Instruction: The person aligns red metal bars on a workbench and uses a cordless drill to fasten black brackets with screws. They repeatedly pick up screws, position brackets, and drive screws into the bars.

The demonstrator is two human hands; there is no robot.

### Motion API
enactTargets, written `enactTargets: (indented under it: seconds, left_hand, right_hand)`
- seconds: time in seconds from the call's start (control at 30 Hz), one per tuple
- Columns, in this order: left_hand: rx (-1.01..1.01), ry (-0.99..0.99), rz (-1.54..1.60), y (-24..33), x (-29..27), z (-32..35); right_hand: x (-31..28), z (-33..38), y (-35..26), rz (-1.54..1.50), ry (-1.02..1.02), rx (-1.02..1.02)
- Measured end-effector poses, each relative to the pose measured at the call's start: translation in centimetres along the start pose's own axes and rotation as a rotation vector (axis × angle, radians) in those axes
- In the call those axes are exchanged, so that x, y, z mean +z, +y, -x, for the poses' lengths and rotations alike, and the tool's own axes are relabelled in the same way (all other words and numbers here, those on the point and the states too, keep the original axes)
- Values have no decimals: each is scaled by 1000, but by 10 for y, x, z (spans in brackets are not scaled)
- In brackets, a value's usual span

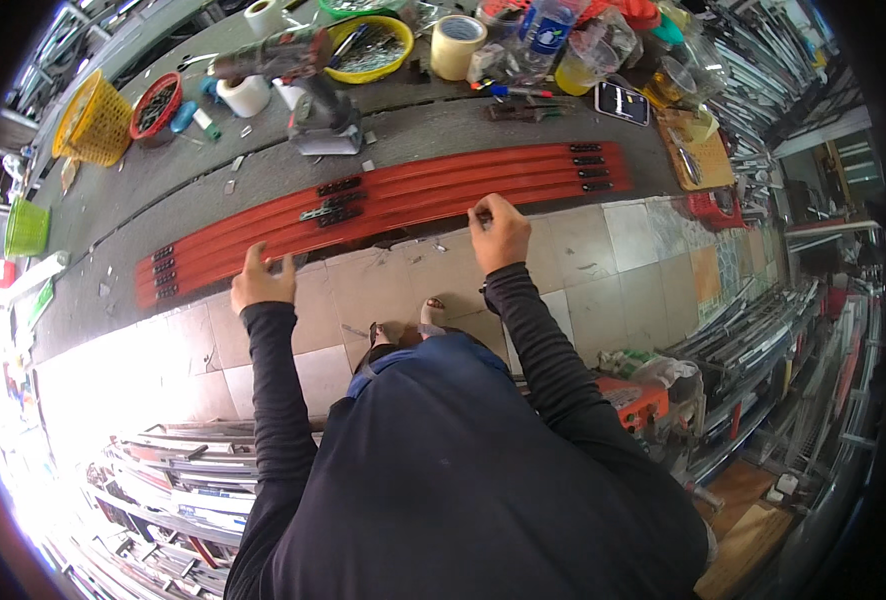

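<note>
beside red strips (463, 187), apparently laid parallel to align black fittings (588, 160), holds left hand (263, 287) with fingers wide, right hand (503, 238) with fingers narrow; cannot tell around what.

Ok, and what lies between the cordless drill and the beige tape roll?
In the head view, a yellow basket of small metallic pieces and something small, dark and unclear lie between the drill and tape roll.
</note>
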State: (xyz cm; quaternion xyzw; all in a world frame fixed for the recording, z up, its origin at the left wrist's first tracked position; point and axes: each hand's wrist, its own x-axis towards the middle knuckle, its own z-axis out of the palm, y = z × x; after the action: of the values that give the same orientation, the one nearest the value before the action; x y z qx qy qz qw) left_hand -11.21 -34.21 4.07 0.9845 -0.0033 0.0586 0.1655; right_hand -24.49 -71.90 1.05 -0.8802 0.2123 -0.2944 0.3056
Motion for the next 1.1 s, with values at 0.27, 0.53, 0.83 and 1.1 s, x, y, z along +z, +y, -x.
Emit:
enactTargets:
  seconds: [0.27,0.53,0.83,1.1]
  left_hand:
    - [70,-173,-85,17,-10,9]
    - [181,-87,69,17,-13,12]
    - [89,139,354,-8,3,34]
    - [-276,165,281,-85,34,-5]
  right_hand:
    - [7,6,-3,47,32,-11]
    - [9,9,-8,95,90,-8]
    - [-13,19,19,159,206,-15]
    - [-41,0,76,376,-9,429]
